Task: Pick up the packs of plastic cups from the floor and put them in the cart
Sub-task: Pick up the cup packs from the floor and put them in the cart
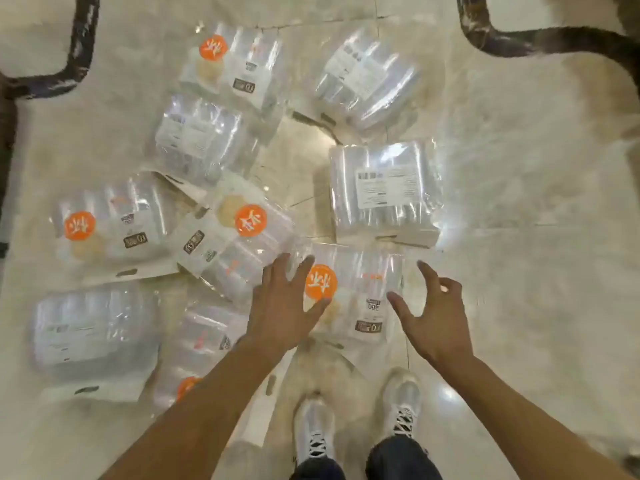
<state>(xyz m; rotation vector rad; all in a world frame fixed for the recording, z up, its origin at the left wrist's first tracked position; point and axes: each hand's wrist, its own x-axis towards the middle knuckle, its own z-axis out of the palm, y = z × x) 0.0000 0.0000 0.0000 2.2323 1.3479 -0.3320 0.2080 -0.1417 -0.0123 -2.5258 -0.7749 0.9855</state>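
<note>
Several clear packs of plastic cups lie scattered on the pale marble floor, some with round orange stickers. The nearest pack point(360, 289) lies just in front of my feet, orange sticker up. My left hand point(284, 303) hovers over its left edge with fingers spread and straight. My right hand point(433, 306) reaches over its right edge, fingers apart and slightly bent, holding nothing. Another stickered pack point(239, 244) overlaps it on the left. A pack with a white label point(384, 192) lies just beyond. No cart is in view.
More packs lie at the far left point(107, 226), lower left point(93, 334), by my left forearm point(204, 344) and at the back point(232, 64) point(367, 77) point(204, 136). Dark inlay bands point(79, 39) point(519, 39) curve across the floor. My shoes point(315, 427) stand close behind.
</note>
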